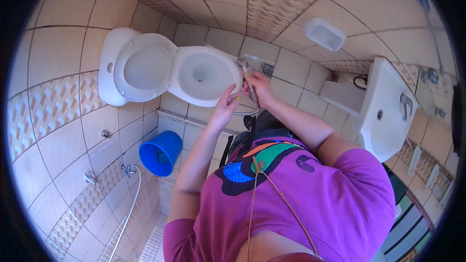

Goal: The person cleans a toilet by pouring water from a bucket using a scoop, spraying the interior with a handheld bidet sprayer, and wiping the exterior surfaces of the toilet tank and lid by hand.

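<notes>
My right hand [261, 88] is wrapped around a handheld bidet sprayer [254, 96], its head towards the floor beyond the toilet's front rim. A flexible hose [245, 112] curves away from the handle's lower end. Close beside it, my left hand [228, 104] has its fingers spread by the toilet's front edge and appears to hold nothing. Whether its fingertips touch the sprayer I cannot tell. The white toilet bowl [204, 76] has its seat and lid [145, 67] raised against the cistern. A small dark speck shows in the bowl.
A floor drain [267, 69] lies past my right hand, with a whitish wet streak near it. To the left stands a blue bucket [161, 154] beside a low tiled ledge [193, 122]. The washbasin [386, 112] juts out at right. A white hose [131, 203] hangs from a wall tap [128, 170].
</notes>
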Demonstrator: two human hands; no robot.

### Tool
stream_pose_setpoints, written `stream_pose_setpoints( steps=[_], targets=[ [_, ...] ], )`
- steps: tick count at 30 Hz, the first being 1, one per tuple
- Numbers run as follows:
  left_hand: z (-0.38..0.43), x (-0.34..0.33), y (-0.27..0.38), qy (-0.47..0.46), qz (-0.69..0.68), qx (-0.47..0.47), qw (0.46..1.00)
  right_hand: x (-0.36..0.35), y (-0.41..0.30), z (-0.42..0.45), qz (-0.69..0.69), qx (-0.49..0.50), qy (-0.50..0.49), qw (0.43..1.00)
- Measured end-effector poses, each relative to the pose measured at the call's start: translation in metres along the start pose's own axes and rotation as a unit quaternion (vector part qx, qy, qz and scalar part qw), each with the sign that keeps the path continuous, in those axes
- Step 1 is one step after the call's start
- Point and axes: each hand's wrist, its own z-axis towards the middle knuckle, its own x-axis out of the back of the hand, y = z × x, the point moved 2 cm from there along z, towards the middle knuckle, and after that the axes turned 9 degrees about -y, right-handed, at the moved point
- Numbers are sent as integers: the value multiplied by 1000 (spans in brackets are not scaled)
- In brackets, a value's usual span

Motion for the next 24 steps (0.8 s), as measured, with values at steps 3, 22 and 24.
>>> stream_pose_setpoints(
  steps=[3,22,24],
  targets=[
    [-3,40,-6,99,71,70,990,15,-42,30,6,24,70,997],
    [21,142,-12,265,-100,124,951,-55,-147,99,-121,-18,-81,989],
    [63,170,5,306,-185,41,933,-73,-139,66,-208,-59,-171,961]
  ],
)
